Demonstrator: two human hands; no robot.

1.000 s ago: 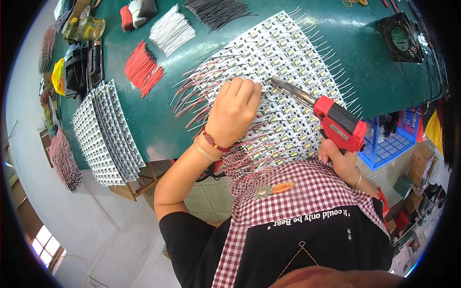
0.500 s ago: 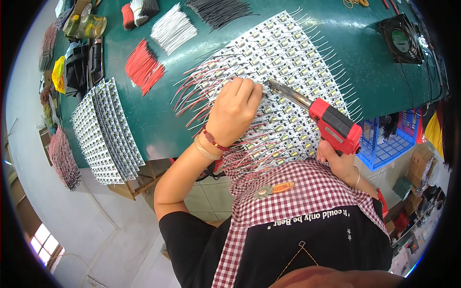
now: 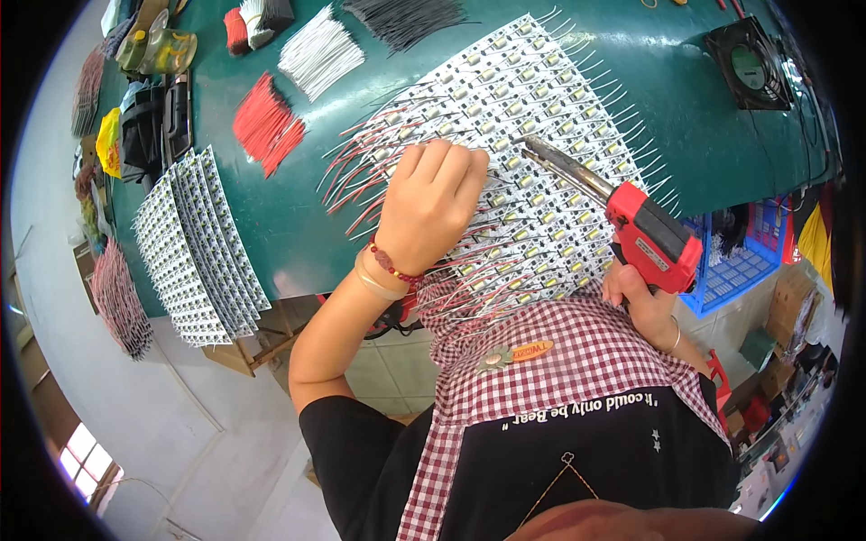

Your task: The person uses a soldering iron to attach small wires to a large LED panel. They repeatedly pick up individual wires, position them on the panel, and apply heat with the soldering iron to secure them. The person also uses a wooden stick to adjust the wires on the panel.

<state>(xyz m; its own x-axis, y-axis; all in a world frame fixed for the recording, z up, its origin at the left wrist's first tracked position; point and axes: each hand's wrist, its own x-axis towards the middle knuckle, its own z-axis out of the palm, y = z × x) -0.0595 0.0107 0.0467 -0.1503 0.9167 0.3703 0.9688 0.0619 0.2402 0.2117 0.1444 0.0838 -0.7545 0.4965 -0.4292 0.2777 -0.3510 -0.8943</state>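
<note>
My right hand (image 3: 645, 302) grips a red and black soldering gun (image 3: 651, 236) by its handle. The gun's metal tip points left, over a large sheet of small white circuit boards (image 3: 577, 149) with yellowish components. Above the same sheet, my left hand (image 3: 433, 194) is closed with its fingers pinched together, a short way left of the tip. What the fingers hold is hidden. Red and dark wires (image 3: 356, 176) stick out from the sheet's left edge, and white wires (image 3: 645, 167) line its right edge. The sheet's near end rests against my checked apron.
Bundles of red wires (image 3: 268, 126), white wires (image 3: 321, 54) and black wires (image 3: 406, 20) lie on the green table (image 3: 307, 216). Stacked board sheets (image 3: 203, 248) overhang its left edge. A black fan (image 3: 749, 68) stands far right; a blue crate (image 3: 735, 261) sits below.
The soldering gun and my right hand have moved slightly to the right, so the tip is farther from my left hand. My left hand has shifted slightly left, still pinched.
</note>
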